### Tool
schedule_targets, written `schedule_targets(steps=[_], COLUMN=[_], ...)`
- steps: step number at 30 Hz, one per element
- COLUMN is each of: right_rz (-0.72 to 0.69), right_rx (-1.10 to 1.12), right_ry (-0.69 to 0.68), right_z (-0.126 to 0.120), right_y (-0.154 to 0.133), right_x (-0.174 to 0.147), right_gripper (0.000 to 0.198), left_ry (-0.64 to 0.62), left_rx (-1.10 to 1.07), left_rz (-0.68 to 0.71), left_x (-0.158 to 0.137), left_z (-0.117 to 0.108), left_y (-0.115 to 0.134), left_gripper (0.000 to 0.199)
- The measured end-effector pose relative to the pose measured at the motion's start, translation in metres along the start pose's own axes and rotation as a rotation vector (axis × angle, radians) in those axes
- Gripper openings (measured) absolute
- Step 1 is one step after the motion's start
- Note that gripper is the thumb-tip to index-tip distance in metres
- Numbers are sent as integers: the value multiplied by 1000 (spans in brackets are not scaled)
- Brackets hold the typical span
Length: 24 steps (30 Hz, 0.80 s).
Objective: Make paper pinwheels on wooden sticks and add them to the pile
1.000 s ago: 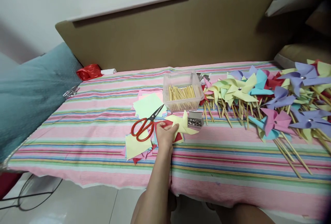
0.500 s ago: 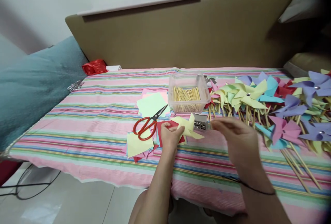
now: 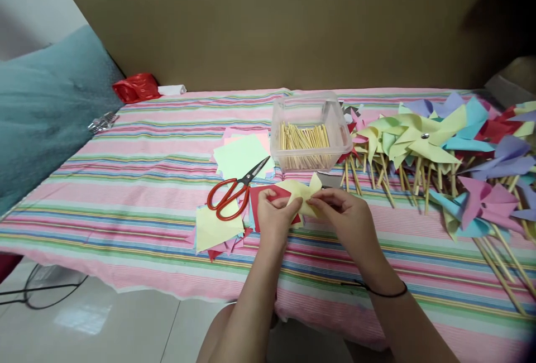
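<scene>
Between my hands is a yellow paper pinwheel point(image 3: 299, 189), its blades folded in toward the middle. My left hand point(image 3: 274, 215) pinches its left side between thumb and fingers. The thumb and fingertips of my right hand point(image 3: 345, 212) are closed at the pinwheel's right side, close to its centre; anything small in that pinch is hidden. Under my left hand lies a red paper sheet point(image 3: 256, 206). Just behind my right hand, a small grey box point(image 3: 329, 179) is mostly covered by it.
Red-handled scissors point(image 3: 228, 198) lie left of my hands, between green sheets point(image 3: 238, 156) and yellow paper squares point(image 3: 218, 229). A clear plastic box point(image 3: 310, 156) of wooden sticks stands behind. Several finished pinwheels point(image 3: 425, 137) on sticks cover the right side of the striped cloth point(image 3: 138, 184).
My right hand has moved left from beside the small box to the yellow pinwheel and now touches it. My left hand keeps its hold. The camera view has tilted down a little.
</scene>
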State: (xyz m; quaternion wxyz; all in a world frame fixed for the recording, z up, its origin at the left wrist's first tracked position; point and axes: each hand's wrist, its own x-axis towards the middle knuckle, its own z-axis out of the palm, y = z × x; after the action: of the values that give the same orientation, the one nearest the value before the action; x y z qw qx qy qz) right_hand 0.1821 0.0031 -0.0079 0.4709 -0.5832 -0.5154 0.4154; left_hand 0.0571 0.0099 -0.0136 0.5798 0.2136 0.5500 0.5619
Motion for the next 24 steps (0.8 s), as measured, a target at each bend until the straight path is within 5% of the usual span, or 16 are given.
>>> schedule_targets(steps=[12, 24], right_rz=[107, 29], right_rx=[85, -12], right_ry=[-2, 23], right_z=[3, 4], right_y=[8, 3], right_x=[2, 0], right_gripper=[10, 8], left_ry=[-51, -67], left_rx=[-19, -10], left_rz=[77, 79], left_x=[0, -4], left_z=[3, 2], left_y=[-9, -7], left_gripper=[57, 54])
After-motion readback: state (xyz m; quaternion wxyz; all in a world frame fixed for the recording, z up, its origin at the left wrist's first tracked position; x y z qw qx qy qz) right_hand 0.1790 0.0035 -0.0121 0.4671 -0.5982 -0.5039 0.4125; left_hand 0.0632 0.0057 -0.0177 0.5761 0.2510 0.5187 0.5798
